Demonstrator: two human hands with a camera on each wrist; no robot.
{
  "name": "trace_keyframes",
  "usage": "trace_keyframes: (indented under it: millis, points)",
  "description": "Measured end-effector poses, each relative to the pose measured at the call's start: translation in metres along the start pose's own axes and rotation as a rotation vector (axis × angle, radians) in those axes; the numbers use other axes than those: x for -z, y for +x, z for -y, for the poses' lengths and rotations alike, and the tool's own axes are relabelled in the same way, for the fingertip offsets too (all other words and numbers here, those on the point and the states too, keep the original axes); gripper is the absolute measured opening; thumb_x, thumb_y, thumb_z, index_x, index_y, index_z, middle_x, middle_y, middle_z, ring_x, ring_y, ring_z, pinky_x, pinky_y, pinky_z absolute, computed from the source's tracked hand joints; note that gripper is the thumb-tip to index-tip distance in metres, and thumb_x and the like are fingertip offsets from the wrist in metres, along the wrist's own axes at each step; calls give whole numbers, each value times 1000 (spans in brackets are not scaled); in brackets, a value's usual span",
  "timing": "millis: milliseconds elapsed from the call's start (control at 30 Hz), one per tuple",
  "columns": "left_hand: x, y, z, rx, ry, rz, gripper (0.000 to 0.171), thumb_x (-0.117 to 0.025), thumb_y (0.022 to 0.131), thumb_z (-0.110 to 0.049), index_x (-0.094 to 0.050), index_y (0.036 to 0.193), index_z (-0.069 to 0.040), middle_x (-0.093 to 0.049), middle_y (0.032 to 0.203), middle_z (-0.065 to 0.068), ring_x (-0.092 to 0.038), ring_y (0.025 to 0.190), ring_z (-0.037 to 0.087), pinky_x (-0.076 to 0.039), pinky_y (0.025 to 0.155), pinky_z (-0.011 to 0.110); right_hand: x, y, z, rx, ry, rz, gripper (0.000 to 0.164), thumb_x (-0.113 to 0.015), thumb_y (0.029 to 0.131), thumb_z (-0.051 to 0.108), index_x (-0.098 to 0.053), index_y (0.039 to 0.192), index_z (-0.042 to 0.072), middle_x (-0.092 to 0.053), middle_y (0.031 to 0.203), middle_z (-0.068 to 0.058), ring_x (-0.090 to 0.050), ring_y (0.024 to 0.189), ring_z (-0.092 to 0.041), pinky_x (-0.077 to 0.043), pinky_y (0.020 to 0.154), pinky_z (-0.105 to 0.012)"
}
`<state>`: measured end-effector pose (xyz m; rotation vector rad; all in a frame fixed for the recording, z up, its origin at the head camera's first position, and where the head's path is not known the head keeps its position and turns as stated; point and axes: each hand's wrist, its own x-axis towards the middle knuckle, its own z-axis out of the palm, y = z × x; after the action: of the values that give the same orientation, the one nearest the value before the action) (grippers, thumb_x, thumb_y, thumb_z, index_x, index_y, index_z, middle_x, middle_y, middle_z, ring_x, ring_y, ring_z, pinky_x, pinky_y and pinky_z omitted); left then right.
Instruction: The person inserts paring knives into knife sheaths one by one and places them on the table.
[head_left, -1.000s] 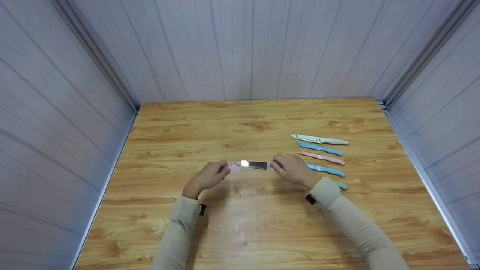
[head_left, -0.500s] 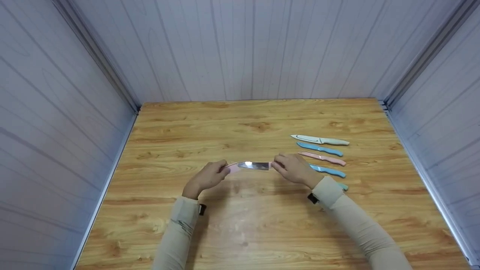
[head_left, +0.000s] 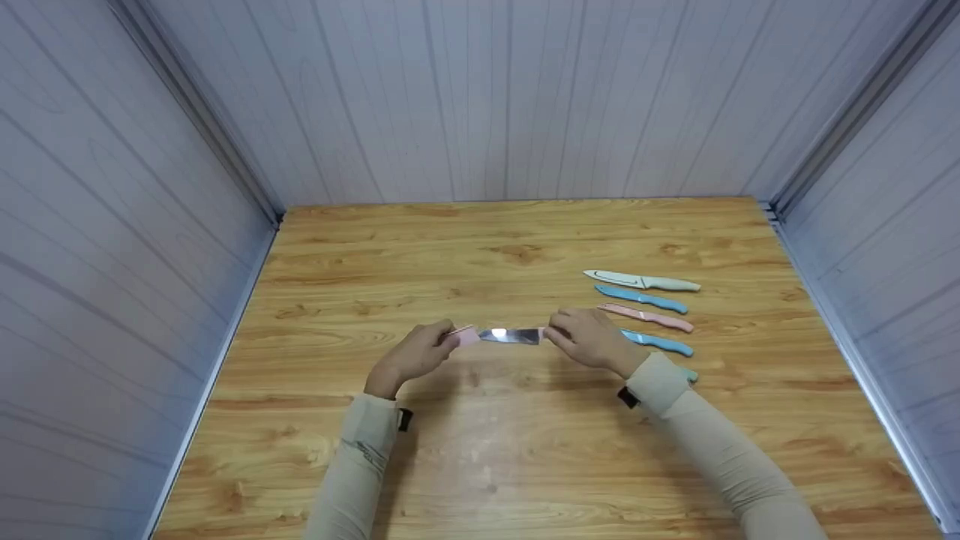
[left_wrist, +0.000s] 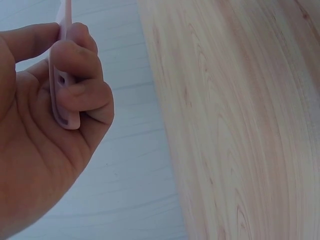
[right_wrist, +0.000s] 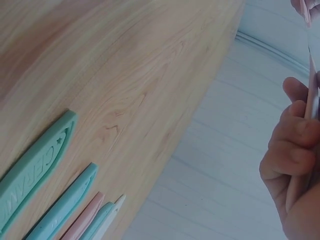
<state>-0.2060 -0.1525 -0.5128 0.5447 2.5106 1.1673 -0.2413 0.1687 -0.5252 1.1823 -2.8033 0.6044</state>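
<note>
My left hand (head_left: 412,352) pinches a pink knife sheath (head_left: 468,336) between thumb and curled fingers, above the table. In the left wrist view the fingers wrap the sheath (left_wrist: 71,118), which has a small hole near its end. My right hand (head_left: 592,341) grips the pink handle (right_wrist: 298,190) of a knife whose shiny bare blade (head_left: 517,337) points left. The blade tip faces the sheath's end; the right wrist view shows a small gap between them. Most of the handle is hidden by my fingers in the head view.
Sheathed knives lie in a column at the right of the wooden table (head_left: 480,457): white (head_left: 645,281), blue (head_left: 643,298), pink (head_left: 649,317), another blue (head_left: 660,343) and green (head_left: 690,374). My right forearm partly covers the green one. Pale panels (head_left: 480,97) border the table.
The blade has tilted a little and its bright glint has shifted along it. The tip now appears just clear of the sheath's end, which it seemed to overlap before. Both hands keep their grips.
</note>
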Motion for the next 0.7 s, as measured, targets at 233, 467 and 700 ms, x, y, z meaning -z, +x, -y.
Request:
trace_keyframes:
  millis: [233,467,700]
  points:
    - [-1,1,0,-7,21,-1,20,-46,101,-20,-55,92,-6,-47,70,-2,-38,57,12,-34,55,28,0,0,-2,37,10,-41,33,-43,101,36,-65,85,18,-51,69,10,-40,50,-4,-35,49,-25]
    - [-1,3,-1,-50,63,0,17,-49,100,-18,-57,92,-6,-46,68,-3,-38,57,11,-34,56,30,1,1,-3,99,6,-110,30,-49,99,36,-64,78,20,-54,63,11,-39,46,-1,-34,46,-23]
    - [0,3,-5,-70,101,-1,15,-49,100,-19,-56,92,-10,-49,71,-3,-38,57,11,-34,57,30,-1,3,-4,149,-16,-168,32,-53,97,36,-62,72,19,-52,59,10,-39,45,-1,-34,45,-23]
